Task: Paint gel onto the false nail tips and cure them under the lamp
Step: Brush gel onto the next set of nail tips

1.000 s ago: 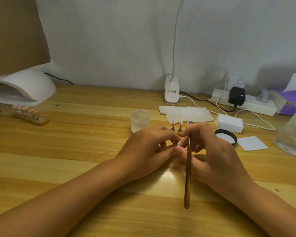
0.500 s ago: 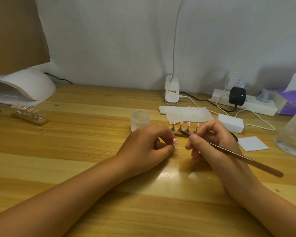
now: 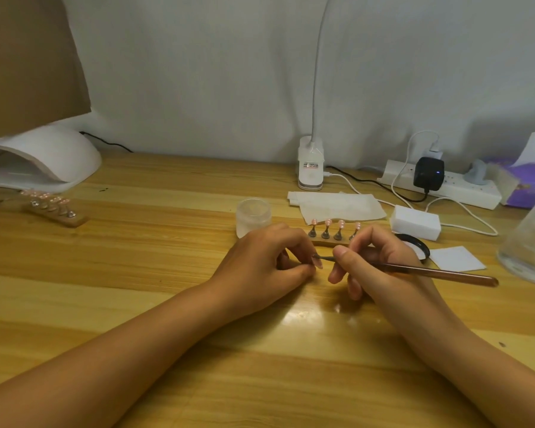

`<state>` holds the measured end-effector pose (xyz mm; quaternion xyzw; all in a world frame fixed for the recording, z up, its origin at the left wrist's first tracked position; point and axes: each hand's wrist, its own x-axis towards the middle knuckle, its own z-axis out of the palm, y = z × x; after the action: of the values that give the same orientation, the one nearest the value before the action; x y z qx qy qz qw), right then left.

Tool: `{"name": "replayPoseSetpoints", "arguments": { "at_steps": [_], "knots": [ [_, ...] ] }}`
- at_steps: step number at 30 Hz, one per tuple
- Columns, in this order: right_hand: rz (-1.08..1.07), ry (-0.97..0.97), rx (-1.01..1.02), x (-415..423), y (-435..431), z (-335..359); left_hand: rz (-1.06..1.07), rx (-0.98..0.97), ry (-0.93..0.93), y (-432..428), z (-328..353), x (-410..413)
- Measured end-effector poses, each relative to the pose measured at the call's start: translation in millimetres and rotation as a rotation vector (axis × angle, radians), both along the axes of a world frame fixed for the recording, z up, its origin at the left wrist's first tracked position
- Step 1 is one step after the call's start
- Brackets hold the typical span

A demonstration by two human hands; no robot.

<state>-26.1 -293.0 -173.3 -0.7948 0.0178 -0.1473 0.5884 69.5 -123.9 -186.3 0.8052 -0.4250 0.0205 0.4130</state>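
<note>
Head view: my left hand pinches one pink nail tip, and my right hand grips the brush, bristles at that tip. Four tips wait on the holder just behind. Another rack sits before the lamp. I judge painting midway and this batch not yet cured.

On the counter, my left hand and right hand sit close together, a nail tip pinched in the left, a brush gripped in the right, its handle pointing right. Just behind both hands stands a rack of tips, with a jar behind the left hand. Far left sits the curing lamp, a second rack before it. A power strip lies behind, to the right.
</note>
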Motion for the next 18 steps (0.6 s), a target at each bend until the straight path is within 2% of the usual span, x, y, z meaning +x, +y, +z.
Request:
{"name": "replayPoseSetpoints", "arguments": {
  "at_steps": [14, 18],
  "knots": [
    [0.004, 0.043, -0.102, 1.2, -1.7, -0.2, -0.001, -0.004, 0.05, -0.1, 0.8, 1.1],
    [-0.024, 0.018, -0.035, 0.6, -3.0, -0.7, 0.006, -0.006, 0.072, 0.3, 0.0, 1.7]
  ]
}}
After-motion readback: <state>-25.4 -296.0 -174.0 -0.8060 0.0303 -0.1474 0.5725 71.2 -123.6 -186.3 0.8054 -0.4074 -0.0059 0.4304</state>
